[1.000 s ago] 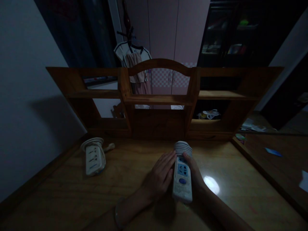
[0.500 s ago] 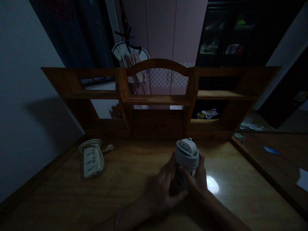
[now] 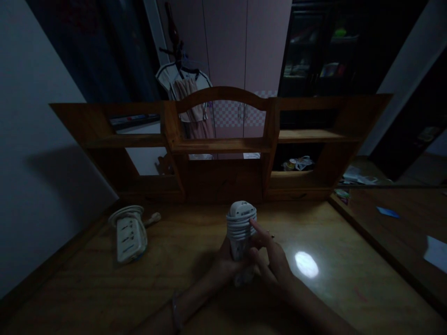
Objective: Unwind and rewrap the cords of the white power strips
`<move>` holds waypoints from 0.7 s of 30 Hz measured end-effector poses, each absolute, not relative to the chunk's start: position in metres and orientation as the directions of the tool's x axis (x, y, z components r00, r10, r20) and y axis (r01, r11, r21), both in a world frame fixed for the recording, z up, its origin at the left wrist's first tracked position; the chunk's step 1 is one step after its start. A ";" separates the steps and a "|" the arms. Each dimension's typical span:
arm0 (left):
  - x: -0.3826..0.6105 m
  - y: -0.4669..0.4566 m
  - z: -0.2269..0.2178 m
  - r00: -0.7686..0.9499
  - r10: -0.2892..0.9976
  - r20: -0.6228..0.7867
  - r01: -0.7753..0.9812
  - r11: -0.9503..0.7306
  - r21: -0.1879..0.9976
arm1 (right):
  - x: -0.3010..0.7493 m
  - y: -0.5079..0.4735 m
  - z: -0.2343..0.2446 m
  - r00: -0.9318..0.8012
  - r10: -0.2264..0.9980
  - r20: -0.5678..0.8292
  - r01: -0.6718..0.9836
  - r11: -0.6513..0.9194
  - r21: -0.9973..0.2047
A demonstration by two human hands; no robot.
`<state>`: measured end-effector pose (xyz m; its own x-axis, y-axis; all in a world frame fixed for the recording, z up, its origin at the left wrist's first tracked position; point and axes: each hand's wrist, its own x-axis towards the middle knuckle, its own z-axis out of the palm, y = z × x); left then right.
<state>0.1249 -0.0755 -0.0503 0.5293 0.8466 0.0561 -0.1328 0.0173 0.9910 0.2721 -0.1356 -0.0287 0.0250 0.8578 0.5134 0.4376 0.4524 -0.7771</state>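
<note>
A white power strip (image 3: 240, 251) stands tilted upright over the wooden desk, its white cord (image 3: 240, 228) wound in several coils around its upper end. My left hand (image 3: 225, 263) is wrapped around the strip's lower body from the left. On the right side, my right hand (image 3: 272, 260) is closed against the strip, with its index finger pressed on the coils. Two small brass-coloured tips show just beyond that finger; the part they belong to is mostly hidden. A second white power strip (image 3: 131, 237) lies on the desk to the left, with its cord looped behind it.
A wooden shelf unit (image 3: 223, 148) runs along the desk's (image 3: 174, 288) back edge. The wall (image 3: 45, 200) borders the left side. To the right, a lower brown surface holds a blue card (image 3: 387, 212) and white paper (image 3: 436, 253). A bright light spot falls on the desk.
The held power strip has moved left and turned, so its pale face shows. My left hand has gone beneath and around it, and my right index finger now lies on the cord coils.
</note>
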 end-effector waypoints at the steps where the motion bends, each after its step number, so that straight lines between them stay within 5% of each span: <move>1: 0.124 -0.074 -0.050 0.531 0.846 0.052 -0.144 0.029 0.989 | 0.272 -0.135 -0.028 0.004 0.867 0.498 0.428 0.449 -0.784; 6: 0.121 -0.064 -0.058 0.522 0.851 -0.055 -0.236 0.206 0.950 | 0.275 -0.133 -0.026 -0.025 0.836 0.548 0.421 0.506 -0.753; 11: 0.121 -0.057 -0.064 0.500 0.826 -0.262 -0.277 0.439 0.855 | 0.293 -0.124 -0.028 0.285 0.616 0.734 0.584 0.495 -0.643; 15: 0.119 -0.051 -0.064 0.485 0.811 -0.326 -0.292 0.502 0.814 | 0.304 -0.108 -0.036 0.350 0.770 0.533 0.438 0.368 -0.820; 21: 0.119 -0.047 -0.066 0.472 0.804 -0.361 -0.277 0.524 0.805 | 0.295 -0.096 -0.052 0.123 0.986 0.108 -0.014 0.111 -0.994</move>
